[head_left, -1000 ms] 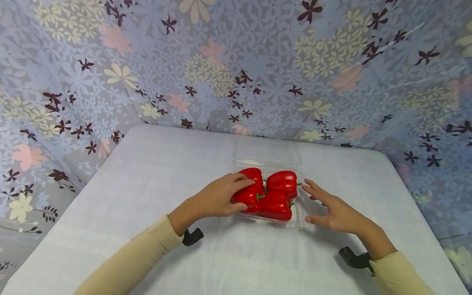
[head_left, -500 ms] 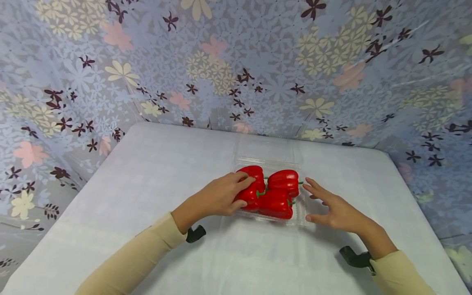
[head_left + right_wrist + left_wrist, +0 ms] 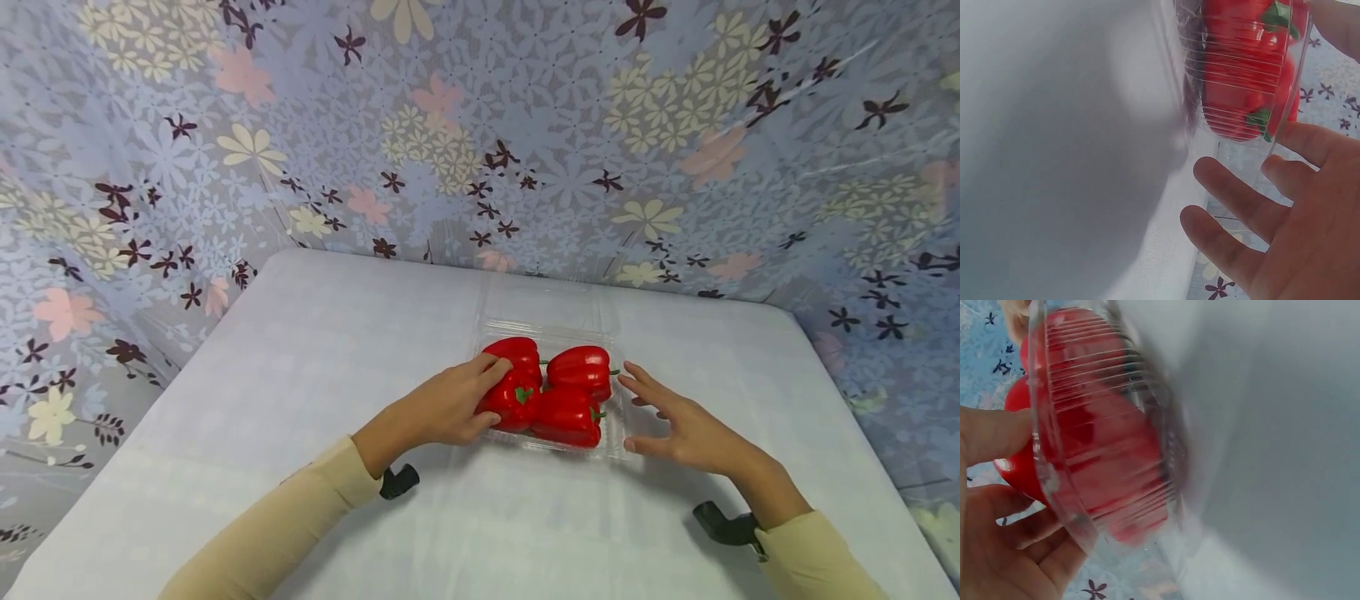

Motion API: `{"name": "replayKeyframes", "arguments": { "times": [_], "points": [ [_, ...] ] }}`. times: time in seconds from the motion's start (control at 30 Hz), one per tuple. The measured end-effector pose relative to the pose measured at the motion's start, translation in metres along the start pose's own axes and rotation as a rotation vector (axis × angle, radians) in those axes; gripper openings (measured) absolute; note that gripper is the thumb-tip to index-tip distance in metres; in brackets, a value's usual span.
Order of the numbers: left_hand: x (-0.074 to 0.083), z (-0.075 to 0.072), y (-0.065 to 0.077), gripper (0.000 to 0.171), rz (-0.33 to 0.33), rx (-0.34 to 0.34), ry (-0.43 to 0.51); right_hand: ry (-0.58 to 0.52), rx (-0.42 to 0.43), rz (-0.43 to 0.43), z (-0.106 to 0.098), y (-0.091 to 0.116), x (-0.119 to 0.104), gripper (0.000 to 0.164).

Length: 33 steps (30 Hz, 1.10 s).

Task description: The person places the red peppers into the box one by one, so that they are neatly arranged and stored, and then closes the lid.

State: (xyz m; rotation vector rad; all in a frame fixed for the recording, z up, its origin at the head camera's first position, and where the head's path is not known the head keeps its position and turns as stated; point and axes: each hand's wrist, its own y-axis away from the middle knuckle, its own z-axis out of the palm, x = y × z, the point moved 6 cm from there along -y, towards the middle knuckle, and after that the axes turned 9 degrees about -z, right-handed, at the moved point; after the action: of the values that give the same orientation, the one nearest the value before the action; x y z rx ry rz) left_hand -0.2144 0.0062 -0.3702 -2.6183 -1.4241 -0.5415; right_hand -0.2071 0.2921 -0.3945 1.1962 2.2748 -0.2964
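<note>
Several red bell peppers with green stems sit in a clear plastic clamshell box, its lid (image 3: pixel 543 304) lying open toward the wall. My left hand (image 3: pixel 450 404) grips the near-left bell pepper (image 3: pixel 516 403), thumb on its near side and fingers over its far side. That pepper's stem faces up toward the head camera. Behind it lies the far-left pepper (image 3: pixel 517 350), partly covered by my fingers. My right hand (image 3: pixel 682 429) is held with spread fingers at the box's right side, holding nothing. In the right wrist view a fingertip is right at the box rim (image 3: pixel 1300 69).
A white cloth covers the table (image 3: pixel 337 333). Behind it hangs a flowered cloth (image 3: pixel 480 125), close to the table's far edge. Black straps with mounts (image 3: pixel 723 525) are worn on both wrists.
The near-left pepper has turned in my left hand, its stem swinging from pointing right to facing upward. My right hand has stayed almost still beside the box.
</note>
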Motion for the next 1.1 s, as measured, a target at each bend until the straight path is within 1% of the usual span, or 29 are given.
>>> {"name": "replayKeyframes", "arguments": {
  "times": [0.17, 0.4, 0.47, 0.63, 0.73, 0.87, 0.97, 1.1],
  "points": [
    [-0.0039, 0.0027, -0.0025, 0.073, 0.049, 0.025, 0.061, 0.002, 0.01, -0.039, 0.0012, 0.002, 0.001, 0.089],
    [-0.0034, 0.0004, -0.0013, 0.077, 0.064, 0.026, 0.017, -0.008, 0.016, -0.08, 0.003, -0.0022, -0.0009, 0.089],
    [-0.0018, -0.0003, -0.0024, 0.076, 0.077, 0.03, 0.007, -0.011, 0.017, -0.079, 0.0023, -0.0026, -0.0007, 0.088],
    [-0.0002, 0.0027, -0.0072, 0.074, 0.108, 0.04, -0.004, -0.01, 0.021, -0.045, -0.0007, -0.0012, 0.0014, 0.089],
    [-0.0025, 0.0059, -0.009, 0.073, 0.114, 0.045, 0.018, -0.013, 0.02, -0.032, -0.0021, -0.0007, 0.0016, 0.09],
    [-0.0058, 0.0088, -0.0093, 0.075, 0.116, 0.034, 0.07, -0.011, 0.017, -0.023, -0.0008, 0.0003, 0.0021, 0.091],
    [-0.0059, 0.0069, -0.0087, 0.076, 0.13, 0.034, 0.084, -0.007, 0.02, -0.023, 0.0005, 0.0002, 0.0024, 0.091],
    [-0.0034, -0.0004, -0.0079, 0.074, 0.141, 0.045, 0.064, -0.003, 0.022, -0.032, 0.0016, -0.0017, 0.0008, 0.091]
  ]
}}
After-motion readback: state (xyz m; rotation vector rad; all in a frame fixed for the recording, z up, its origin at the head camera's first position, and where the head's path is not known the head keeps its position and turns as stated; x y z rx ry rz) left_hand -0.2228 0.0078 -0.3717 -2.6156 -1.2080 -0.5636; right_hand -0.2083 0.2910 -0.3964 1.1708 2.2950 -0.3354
